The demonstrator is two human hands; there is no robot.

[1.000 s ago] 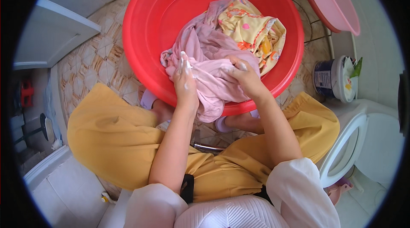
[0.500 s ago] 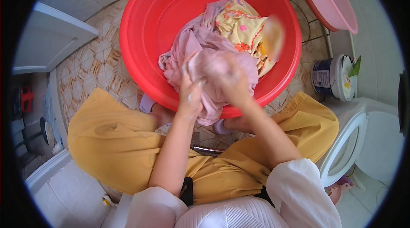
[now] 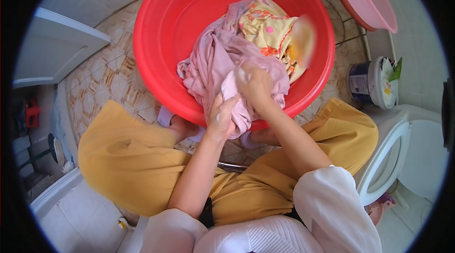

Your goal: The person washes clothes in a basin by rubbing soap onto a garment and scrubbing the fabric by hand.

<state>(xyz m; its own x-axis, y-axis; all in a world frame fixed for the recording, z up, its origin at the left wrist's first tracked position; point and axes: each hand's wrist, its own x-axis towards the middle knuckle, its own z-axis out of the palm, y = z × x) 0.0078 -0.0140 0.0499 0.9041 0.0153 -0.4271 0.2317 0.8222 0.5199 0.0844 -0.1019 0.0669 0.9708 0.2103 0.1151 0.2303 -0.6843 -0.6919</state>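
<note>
A wet pink garment (image 3: 218, 54) lies bunched in a large red basin (image 3: 159, 35), its near end draped over the basin's front rim. My left hand (image 3: 222, 116) grips a fold of it close to that rim. My right hand (image 3: 254, 84) is closed on the same cloth, a little farther in and to the right, knuckles up. A patch of white suds shows on the right hand's fingers. Behind the pink cloth, a yellow garment (image 3: 265, 25) with orange and pink prints rests in the basin, its right part blurred.
On the right stand a toilet (image 3: 386, 163), a dark blue and white bucket (image 3: 362, 82) and a rack holding a pink basin (image 3: 369, 1). An open white door (image 3: 61, 46) is at the left. My knees in yellow trousers (image 3: 128, 158) flank the basin's near side.
My right hand, blurred before, is now sharp and pressed on the cloth. My left hand has shifted slightly right and toward me, its fingers now folded over the fabric.
</note>
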